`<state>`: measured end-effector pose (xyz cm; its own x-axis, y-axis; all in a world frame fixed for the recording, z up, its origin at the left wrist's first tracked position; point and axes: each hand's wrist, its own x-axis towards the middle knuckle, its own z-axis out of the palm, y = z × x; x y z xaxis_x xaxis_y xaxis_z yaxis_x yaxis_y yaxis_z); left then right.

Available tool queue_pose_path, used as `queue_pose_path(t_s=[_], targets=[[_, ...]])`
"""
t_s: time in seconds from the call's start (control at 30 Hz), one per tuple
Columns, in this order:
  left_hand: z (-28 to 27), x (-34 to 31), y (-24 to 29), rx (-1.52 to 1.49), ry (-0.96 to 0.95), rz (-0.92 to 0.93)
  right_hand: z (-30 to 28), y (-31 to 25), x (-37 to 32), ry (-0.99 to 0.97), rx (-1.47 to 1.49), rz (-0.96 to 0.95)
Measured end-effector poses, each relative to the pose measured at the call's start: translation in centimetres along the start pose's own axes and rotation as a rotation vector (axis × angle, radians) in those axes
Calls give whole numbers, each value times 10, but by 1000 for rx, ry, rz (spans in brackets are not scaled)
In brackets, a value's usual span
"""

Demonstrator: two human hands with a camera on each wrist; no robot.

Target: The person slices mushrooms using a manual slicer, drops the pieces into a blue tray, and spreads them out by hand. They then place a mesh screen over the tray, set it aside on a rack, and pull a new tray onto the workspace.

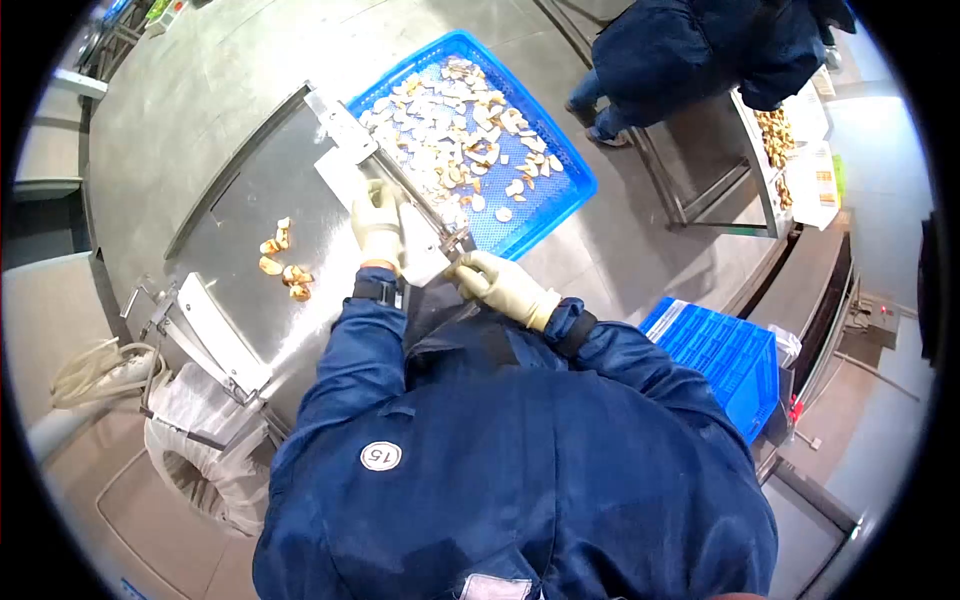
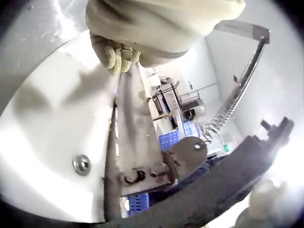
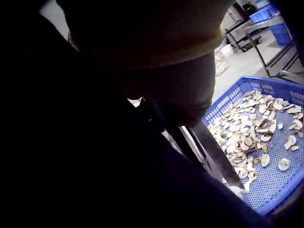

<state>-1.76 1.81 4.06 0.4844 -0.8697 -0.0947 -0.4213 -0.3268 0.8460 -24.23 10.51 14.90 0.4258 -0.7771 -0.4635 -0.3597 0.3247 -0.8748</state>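
Observation:
My gloved left hand (image 1: 376, 215) is over the white board (image 1: 420, 250) of a table-mounted blade cutter, close beside the blade bar. Seen from the left wrist, its fingers (image 2: 111, 58) bend down at the board's edge along the metal bar (image 2: 135, 128); whatever is under them is hidden. At the near end of the cutter my gloved right hand (image 1: 500, 287) grips the handle, and that hand is mostly dark in the right wrist view. Past the blade, mushroom slices (image 1: 450, 130) lie scattered in a blue mesh basket (image 1: 575, 190). Several uncut mushrooms (image 1: 290, 275) are on the steel table (image 1: 235, 240) left of my left hand.
A second cutter (image 1: 225, 335) is fixed at the table's left edge, near a plastic-wrapped object (image 1: 205, 440). Blue crates (image 1: 715, 355) are stacked to my right. Another person (image 1: 690, 65) stands by a table holding more mushrooms (image 1: 775, 140). A spring (image 2: 228, 107) stretches above the cutter.

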Motion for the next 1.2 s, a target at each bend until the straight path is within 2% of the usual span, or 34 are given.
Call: queue_pose_path(t_s=[0.07, 0.1, 0.13, 0.2, 0.3, 0.33, 0.4, 0.43, 0.47, 0.53, 0.57, 0.6, 0.67, 0.73, 0.8, 0.87, 0.93, 1.0, 1.03, 1.07, 1.13, 1.17, 1.2], targets=[[1, 1, 1, -67, 71, 55, -5, 2, 3, -29, -76, 2], [-3, 6, -1, 1, 101, 57, -10, 5, 4, -54, -152, -96], [1, 16, -22, 71, 180, 67, -13, 4, 6, -113, -140, -75], [-13, 25, -32, 226, 289, 161, -18, 4, 8, -151, -146, -118], [-16, 39, -50, 380, 317, 86, -25, -4, 6, -209, -11, -109], [-17, 41, -46, 307, 259, 25, -29, -4, 5, -220, -20, -150], [-7, 44, -49, 357, 282, -14, -43, -14, 5, -276, -29, -211], [1, 42, -44, 408, 314, -26, -51, -8, 6, -345, -31, -205], [8, 39, -32, 459, 345, -39, -58, -4, 6, -421, 102, -150], [9, 31, -9, 373, 315, -68, -85, -5, 12, -558, 180, -73], [13, 34, -14, 358, 355, -33, -98, -8, 20, -634, 305, -44], [16, 37, -19, 343, 395, 2, -112, -12, 31, -621, 262, -98], [13, 37, -28, 591, 368, 8, -115, 7, 61, -521, 438, 139], [14, 35, -30, 562, 360, -2, -109, 13, 109, -353, 298, 167], [13, 40, -42, 499, 332, -12, -83, 10, 148, -243, 367, -26], [12, 40, -42, 477, 325, -7, -53, 6, 175, -270, 401, -88], [15, 38, -37, 549, 369, -4, -35, -5, 185, -188, 91, -212], [13, 39, -37, 569, 358, -30, -32, -8, 194, -187, 5, -218], [13, 38, -35, 574, 353, -13, -38, -13, 192, -242, 92, -129], [12, 38, -35, 582, 349, 5, -42, -2, 194, -295, 124, -182], [14, 37, -36, 553, 358, -20, -62, 10, 205, -259, 66, -140], [14, 37, -38, 548, 357, -20, -76, 23, 217, -157, -113, -213], [13, 36, -39, 544, 356, -19, -85, 48, 229, -35, -188, -169]])
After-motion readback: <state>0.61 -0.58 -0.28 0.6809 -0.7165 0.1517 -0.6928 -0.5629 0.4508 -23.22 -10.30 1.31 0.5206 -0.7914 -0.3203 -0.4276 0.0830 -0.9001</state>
